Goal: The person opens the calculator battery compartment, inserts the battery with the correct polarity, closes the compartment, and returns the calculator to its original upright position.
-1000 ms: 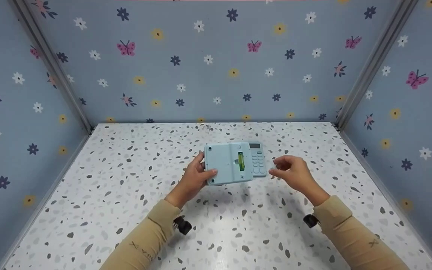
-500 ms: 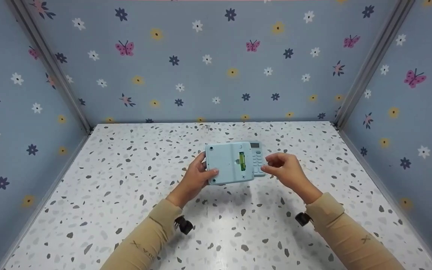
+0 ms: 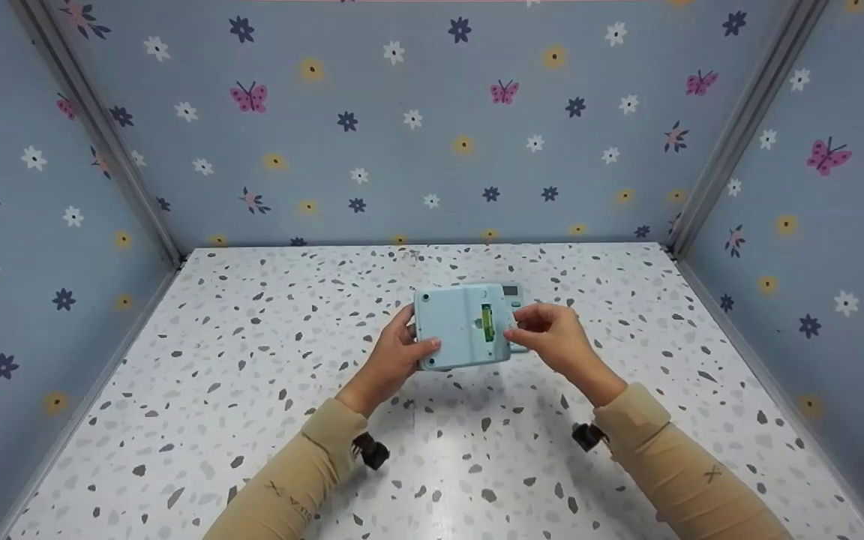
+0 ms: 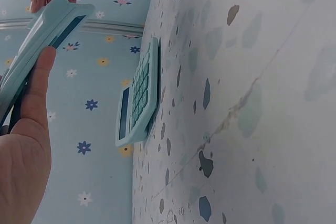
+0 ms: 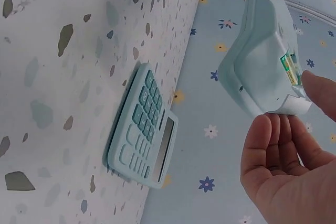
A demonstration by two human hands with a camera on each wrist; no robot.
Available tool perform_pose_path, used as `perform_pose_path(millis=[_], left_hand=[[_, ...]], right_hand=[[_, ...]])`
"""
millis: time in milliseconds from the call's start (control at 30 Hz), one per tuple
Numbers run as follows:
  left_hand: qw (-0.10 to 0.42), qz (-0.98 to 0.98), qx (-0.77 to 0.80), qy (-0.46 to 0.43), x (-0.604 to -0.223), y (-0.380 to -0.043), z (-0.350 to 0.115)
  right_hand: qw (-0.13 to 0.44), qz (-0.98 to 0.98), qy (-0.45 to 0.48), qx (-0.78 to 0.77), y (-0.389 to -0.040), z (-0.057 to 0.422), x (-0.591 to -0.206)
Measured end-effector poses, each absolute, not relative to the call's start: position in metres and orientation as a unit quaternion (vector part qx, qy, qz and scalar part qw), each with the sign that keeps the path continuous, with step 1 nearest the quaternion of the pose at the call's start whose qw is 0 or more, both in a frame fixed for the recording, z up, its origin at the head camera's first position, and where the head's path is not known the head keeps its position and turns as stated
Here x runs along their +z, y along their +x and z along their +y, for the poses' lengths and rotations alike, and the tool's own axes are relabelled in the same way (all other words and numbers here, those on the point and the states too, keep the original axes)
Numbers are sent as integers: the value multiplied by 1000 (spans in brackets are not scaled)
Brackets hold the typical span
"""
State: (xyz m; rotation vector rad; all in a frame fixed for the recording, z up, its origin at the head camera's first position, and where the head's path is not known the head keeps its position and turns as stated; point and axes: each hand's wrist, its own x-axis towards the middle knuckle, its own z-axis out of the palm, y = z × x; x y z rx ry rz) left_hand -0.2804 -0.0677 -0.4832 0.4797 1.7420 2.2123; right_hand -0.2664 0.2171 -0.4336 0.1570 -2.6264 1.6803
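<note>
My left hand (image 3: 391, 356) grips the left end of a light blue calculator (image 3: 447, 326), its back turned up and raised above the table. Its battery compartment is uncovered, with a green battery (image 3: 487, 324) lying inside. At the calculator's right end is my right hand (image 3: 561, 341), thumb and fingers pinching a small pale battery cover (image 5: 296, 104) near the compartment, as the right wrist view shows. Whether the cover touches the case I cannot tell. A second light blue calculator (image 5: 142, 129) lies keys up on the table, partly hidden in the head view behind the held one.
The speckled white table (image 3: 289, 300) runs back to a flowered blue panel (image 3: 402, 150). Similar panels stand at left (image 3: 27, 262) and right (image 3: 814, 225), joined by grey metal posts. Small black cameras sit on both wrists.
My right hand has moved left with the battery cover, from beside the calculators up to the held one's right edge. The held calculator has shifted only slightly to the right.
</note>
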Motion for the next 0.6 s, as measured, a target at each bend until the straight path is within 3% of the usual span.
perform_pose_path(millis=[600], left_hand=[[137,608,762,174,-483,-278,-61]], right_hand=[[-25,-799,22,601,-267,201,-430]])
